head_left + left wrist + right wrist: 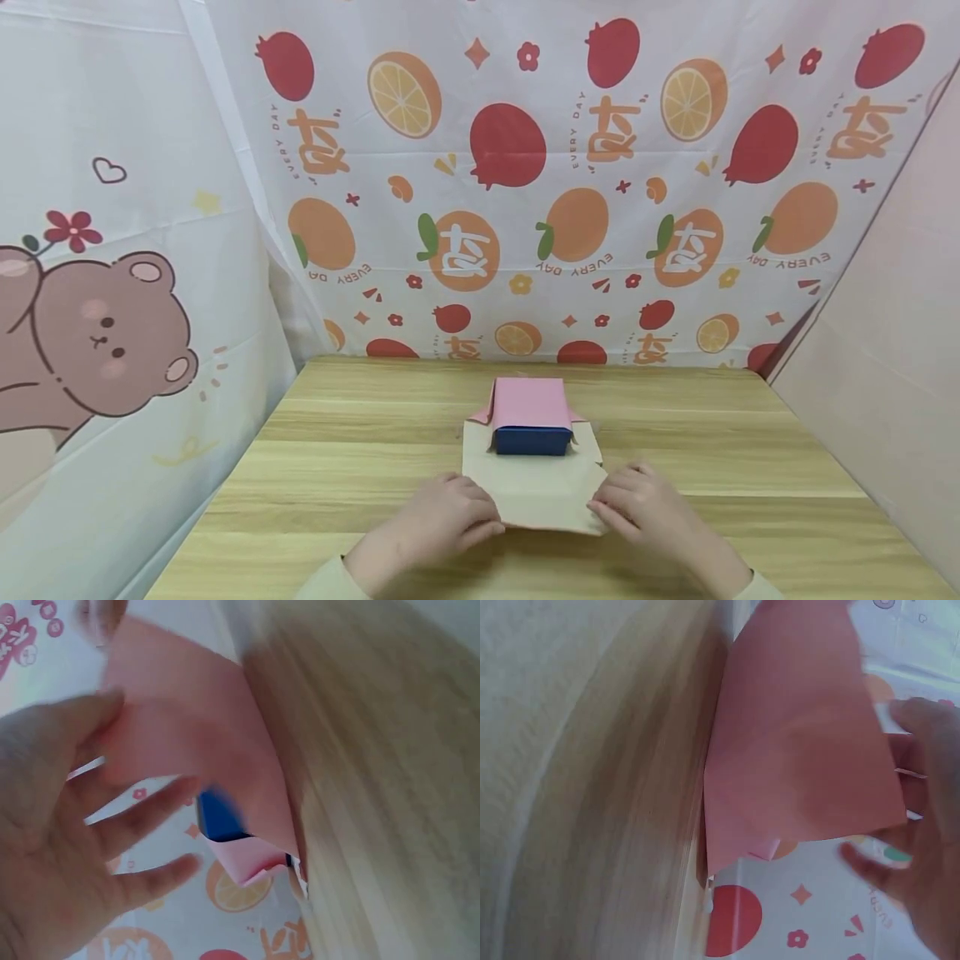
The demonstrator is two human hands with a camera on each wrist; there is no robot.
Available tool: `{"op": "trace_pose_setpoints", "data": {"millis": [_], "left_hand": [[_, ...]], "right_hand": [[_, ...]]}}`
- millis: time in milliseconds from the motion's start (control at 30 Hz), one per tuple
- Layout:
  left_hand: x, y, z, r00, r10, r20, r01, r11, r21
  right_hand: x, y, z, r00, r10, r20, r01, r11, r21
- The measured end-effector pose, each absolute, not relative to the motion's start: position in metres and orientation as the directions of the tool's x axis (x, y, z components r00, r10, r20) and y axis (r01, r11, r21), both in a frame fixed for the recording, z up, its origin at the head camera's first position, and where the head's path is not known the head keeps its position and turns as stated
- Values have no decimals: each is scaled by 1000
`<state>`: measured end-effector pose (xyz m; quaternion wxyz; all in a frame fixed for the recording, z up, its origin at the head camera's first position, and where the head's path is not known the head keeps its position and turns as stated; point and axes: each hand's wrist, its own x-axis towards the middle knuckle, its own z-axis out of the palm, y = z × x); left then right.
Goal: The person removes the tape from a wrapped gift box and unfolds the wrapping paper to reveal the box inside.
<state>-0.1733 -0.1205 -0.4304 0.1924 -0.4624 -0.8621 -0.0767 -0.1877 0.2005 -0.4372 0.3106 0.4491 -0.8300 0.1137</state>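
A dark blue box lies on a sheet of wrapping paper, pink on one face and beige on the other. The paper's far part is folded pink side up over the top of the box. My left hand pinches the near left corner of the sheet, and my right hand pinches the near right corner. In the left wrist view the pink underside stands raised off the table, with a bit of the blue box behind it. The right wrist view has the raised flap hiding the box.
The wooden table runs back to a white curtain printed with fruit. On the left hangs a cloth with a bear; a pale cloth borders the right side.
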Motion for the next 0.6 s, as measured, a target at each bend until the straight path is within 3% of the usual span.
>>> {"op": "trace_pose_setpoints", "data": {"millis": [100,200,433,600], "left_hand": [[-167,-119,-427,-526,816,239,845,533,36],[-163,-114,-427,-565,818,107,824,555,109],[-160,-92,-435,-776,607,-172,596,795,112],[-161,-76,-439,-820,525,-228,510,851,124]], "right_hand": [[-182,199,-440,-536,-706,463,-796,605,1],[-180,195,-444,-609,-721,330,-778,624,-74],[-173,172,-449,-667,-730,149,-744,664,-75],[-169,152,-449,-706,-708,26,-706,699,-111]]}}
